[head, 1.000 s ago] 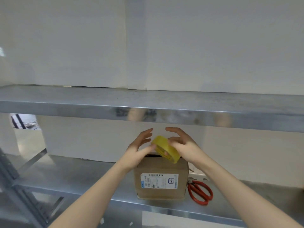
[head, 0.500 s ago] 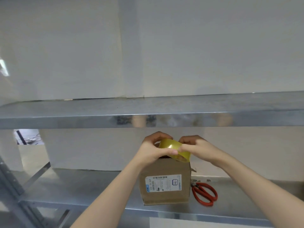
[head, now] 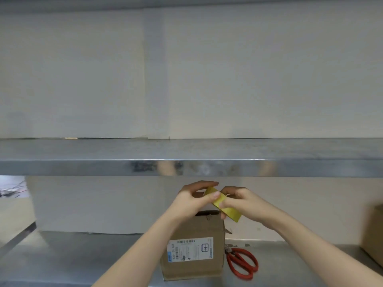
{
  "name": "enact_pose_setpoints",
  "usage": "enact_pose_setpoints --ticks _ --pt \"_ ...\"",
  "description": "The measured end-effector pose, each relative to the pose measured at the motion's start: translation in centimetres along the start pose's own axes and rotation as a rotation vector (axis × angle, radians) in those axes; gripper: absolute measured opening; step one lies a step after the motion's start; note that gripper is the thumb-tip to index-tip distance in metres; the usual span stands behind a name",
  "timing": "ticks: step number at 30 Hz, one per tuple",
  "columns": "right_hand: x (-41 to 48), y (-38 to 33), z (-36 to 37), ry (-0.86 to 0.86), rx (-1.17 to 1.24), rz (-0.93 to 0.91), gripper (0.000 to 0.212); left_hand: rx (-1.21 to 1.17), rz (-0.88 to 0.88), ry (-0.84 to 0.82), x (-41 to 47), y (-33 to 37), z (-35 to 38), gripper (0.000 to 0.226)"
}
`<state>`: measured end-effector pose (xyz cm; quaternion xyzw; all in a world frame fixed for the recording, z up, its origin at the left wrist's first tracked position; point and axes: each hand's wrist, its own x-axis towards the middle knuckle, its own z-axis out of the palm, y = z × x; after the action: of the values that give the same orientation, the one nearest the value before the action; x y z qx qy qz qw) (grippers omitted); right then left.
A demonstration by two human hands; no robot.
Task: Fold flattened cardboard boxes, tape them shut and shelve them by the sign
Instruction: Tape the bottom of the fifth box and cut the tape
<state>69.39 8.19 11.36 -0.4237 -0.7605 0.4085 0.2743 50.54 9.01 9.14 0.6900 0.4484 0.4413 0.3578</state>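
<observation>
Your left hand [head: 187, 200] curls round the yellow tape roll [head: 230, 212], with its fingers [head: 203, 184] over the top edge and the thumb pressed on the outer face. Your right hand [head: 242, 200] pinches the roll's lower side. Both hands hold the roll in the air just above the cardboard box [head: 192, 245]. The box stands upright on the lower shelf [head: 83, 259] with its label towards you. A dark gap shows at its top, so I judge the flaps not yet taped.

Nothing steadies the box. If you press tape down with one hand only, it may slide back or tip, and the flaps may spring apart under the strip. If you pull a long free end with both hands up here, it may fold and stick to itself or to your fingers. The upper shelf [head: 83, 150] sits close above, so a high pull may catch its edge.

The red scissors [head: 242, 263] lie just beside the box on its right. If you reach for them while tape dangles, the strip could grab the box wall crooked. A second box [head: 373, 235] sits well apart at the far right.
</observation>
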Motion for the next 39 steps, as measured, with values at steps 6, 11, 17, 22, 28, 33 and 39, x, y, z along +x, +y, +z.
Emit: enact_pose_setpoints --ticks 6,11,17,22,28,33,39 --pt "-0.8 -0.7 -0.3 0.039 0.048 0.023 0.025 -0.306 -0.035 0.085 0.4 -1.1 -0.2 0.032" --pt "-0.4 -0.6 -0.1 0.094 0.016 0.037 0.015 -0.329 -0.049 0.116 0.7 -0.8 0.6 0.023" --pt "-0.3 0.2 -0.2 0.121 -0.032 0.050 0.016 -0.170 -0.043 0.160 0.9 -0.9 1.0 0.011" --pt "-0.2 0.5 -0.2 0.133 -0.043 0.045 0.027 -0.040 -0.065 0.148 1.1 -0.9 1.3 0.013" --pt "0.2 0.9 -0.6 0.131 -0.145 -0.008 0.036 0.147 -0.087 0.117 1.8 -0.7 1.3 0.017" --pt "0.5 0.9 -1.0 0.117 -0.204 -0.023 0.037 0.197 -0.133 0.104 2.0 -1.0 1.5 0.028" --pt "1.0 1.0 -1.0 0.154 -0.241 0.025 0.027 0.284 -0.141 0.056 1.7 -0.6 1.7 0.019"
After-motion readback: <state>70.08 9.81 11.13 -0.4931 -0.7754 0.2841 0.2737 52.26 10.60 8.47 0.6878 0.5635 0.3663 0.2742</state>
